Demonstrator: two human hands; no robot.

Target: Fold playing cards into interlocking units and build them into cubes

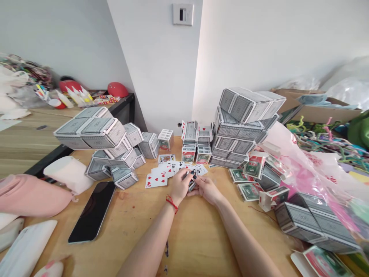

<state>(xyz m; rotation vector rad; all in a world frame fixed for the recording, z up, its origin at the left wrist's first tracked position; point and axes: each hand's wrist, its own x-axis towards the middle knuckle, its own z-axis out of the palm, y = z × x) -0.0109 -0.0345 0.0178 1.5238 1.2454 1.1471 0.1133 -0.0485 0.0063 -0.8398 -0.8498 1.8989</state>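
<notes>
My left hand (181, 184) and my right hand (206, 188) meet over the middle of the wooden table. Both have their fingers closed around a small bundle of playing cards (191, 185), mostly covered by the fingers. Just beyond them, loose playing cards (156, 179) lie fanned out face up, with hearts and picture cards showing. Behind those stand card packs (188, 154) with red and green fronts, with grey-backed cards (190, 131) on top. A red cord bracelet (172, 204) circles my left wrist.
Grey-backed card blocks are stacked at the left (100, 132) and right (236, 127). A black phone (92, 212) lies at left. Opened card boxes (254, 166), more card blocks (315, 223) and pink plastic (305, 161) crowd the right. A wall rises behind.
</notes>
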